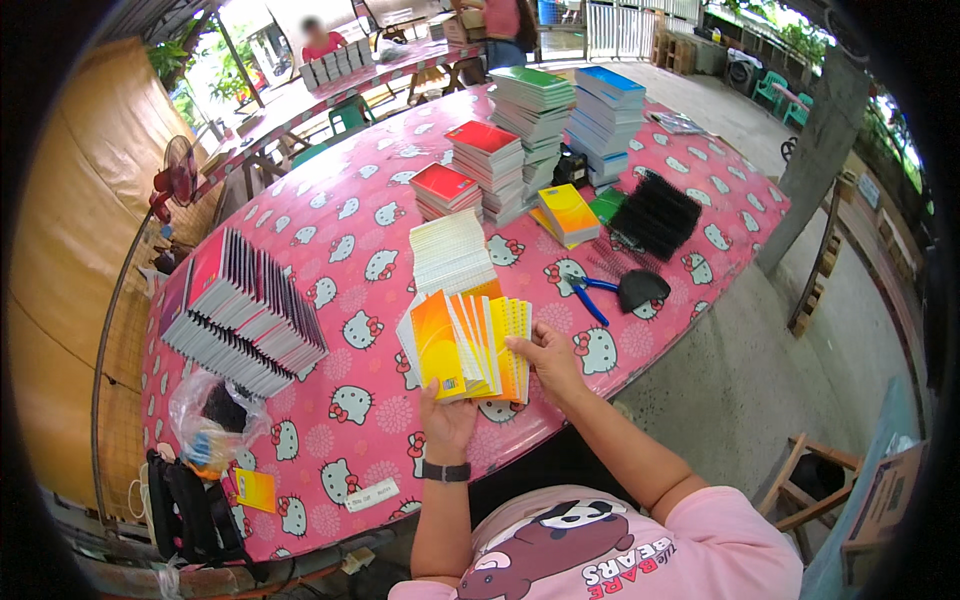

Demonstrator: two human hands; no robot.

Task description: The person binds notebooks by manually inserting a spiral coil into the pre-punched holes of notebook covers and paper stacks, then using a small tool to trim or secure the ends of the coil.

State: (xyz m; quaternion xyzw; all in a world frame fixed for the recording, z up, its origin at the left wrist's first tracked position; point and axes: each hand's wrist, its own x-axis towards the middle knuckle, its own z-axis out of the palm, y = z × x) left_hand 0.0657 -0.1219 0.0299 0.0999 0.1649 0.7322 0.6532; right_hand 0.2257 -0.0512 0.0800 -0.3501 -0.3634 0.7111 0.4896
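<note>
Over the near middle of the table I hold a fanned set of yellow-orange notebook covers and pages, with a row of punched holes along one edge. My left hand, with a dark band on its wrist, grips the lower left of the set. On its right edge my right hand pinches the fanned sheets between thumb and fingers. Just beyond lies a spread stack of white punched pages. Blue-handled pliers rest to the right, beside a black pouch-like object.
Spiral-bound notebooks stand in rows at left, near a plastic bag and black backpack. Red, green, blue and yellow notebook stacks stand farther back. Black spiral coils lie right. People work at another table.
</note>
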